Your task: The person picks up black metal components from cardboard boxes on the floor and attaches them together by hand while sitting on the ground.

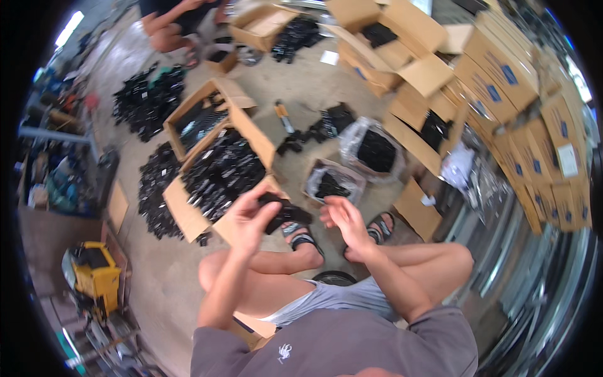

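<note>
My left hand [249, 220] is closed around a dark black piece [284, 215], perhaps plastic, held above the open carton's near edge and my left foot. Blur hides its exact shape. My right hand [345, 223] hangs a short way to the right of it, fingers loosely bent and apart, with nothing visible in them. Just beyond that hand stands a small plastic-lined box [314, 179] with some black pieces inside. To the left, a large open carton [267, 147] is heaped with similar glossy black pieces [225, 164].
Piles of black pieces [147, 100] lie on the floor at left. A plastic-lined container [352, 147] and a marker-like orange-and-white tube [284, 116] are ahead. Stacked cartons [502, 75] and metal lengths [515, 270] line the right. Another person [166, 28] squats at the far left.
</note>
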`<state>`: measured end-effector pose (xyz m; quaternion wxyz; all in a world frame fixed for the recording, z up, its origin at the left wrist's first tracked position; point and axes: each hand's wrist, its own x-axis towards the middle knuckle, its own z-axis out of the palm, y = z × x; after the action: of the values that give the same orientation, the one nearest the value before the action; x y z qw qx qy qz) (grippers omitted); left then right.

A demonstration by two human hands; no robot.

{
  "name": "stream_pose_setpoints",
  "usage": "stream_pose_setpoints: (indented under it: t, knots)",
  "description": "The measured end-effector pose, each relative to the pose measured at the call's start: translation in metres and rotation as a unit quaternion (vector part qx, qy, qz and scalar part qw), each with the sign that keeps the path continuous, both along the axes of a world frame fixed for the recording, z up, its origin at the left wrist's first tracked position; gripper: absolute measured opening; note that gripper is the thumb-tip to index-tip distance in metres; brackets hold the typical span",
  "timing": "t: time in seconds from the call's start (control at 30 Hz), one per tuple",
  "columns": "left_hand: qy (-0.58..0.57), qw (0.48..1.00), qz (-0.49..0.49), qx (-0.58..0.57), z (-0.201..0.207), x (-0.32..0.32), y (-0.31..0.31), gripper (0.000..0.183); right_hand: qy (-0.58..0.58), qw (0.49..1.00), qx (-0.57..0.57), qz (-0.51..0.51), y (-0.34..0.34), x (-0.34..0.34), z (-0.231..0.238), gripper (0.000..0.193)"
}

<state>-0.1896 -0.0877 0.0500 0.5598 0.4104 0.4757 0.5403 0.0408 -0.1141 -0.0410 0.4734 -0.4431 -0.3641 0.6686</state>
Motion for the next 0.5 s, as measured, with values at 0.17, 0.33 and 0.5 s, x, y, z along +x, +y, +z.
stream_pose_setpoints:
  t: [0.17, 0.33, 0.5]
  knots:
    - [0.027, 0.999, -0.008, 0.015, -0.005, -0.024, 0.018, 0.044, -0.172, 0.965, -0.065, -0.19, 0.073, 0.057, -0.075, 0.019]
    - [-0.029, 0.999, 0.015, -0.014, -0.016, -0.012, 0.022, 0.042, -0.521, 0.831, -0.019, -0.193, 0.143, 0.114, -0.129, 0.018]
    - [-0.184, 0.975, -0.049, -0.11, -0.008, -0.012, 0.026, 0.049, -0.625, 0.775, -0.024, -0.091, 0.173, 0.136, -0.166, 0.024]
